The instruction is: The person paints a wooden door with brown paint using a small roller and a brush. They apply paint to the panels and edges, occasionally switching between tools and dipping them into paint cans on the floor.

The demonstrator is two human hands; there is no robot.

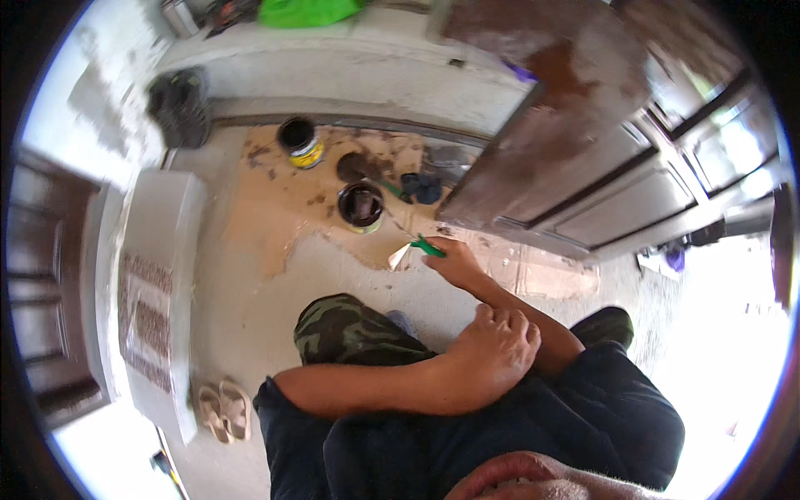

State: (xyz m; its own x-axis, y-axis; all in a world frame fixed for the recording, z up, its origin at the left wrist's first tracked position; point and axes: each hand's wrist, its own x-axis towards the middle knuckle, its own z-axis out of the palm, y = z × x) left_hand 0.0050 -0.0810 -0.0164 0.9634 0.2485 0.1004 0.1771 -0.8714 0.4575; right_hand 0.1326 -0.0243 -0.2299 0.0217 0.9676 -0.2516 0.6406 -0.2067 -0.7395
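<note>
My right hand (456, 263) is closed round the green handle of a putty knife (428, 246). Its pale triangular blade points left and down, over the torn edge of a stained cardboard sheet (271, 200). Across my body, my left hand (498, 343) lies on my right forearm with its fingers curled against it. Just beyond the blade, an open can (361, 218) has dark, glossy contents. Another open can (307, 156), dark inside with a yellow label, stands farther back. Between them lie a dark round lid (353, 166) and a crumpled dark cloth (423, 188).
A brown panelled door (575, 179) leans in from the right over the cardboard. On the left are a grey step-like block (154, 250), beige sandals (224, 411) and dark shoes (181, 108). A pale ledge (333, 79) runs along the back, with a bright green bag (307, 10).
</note>
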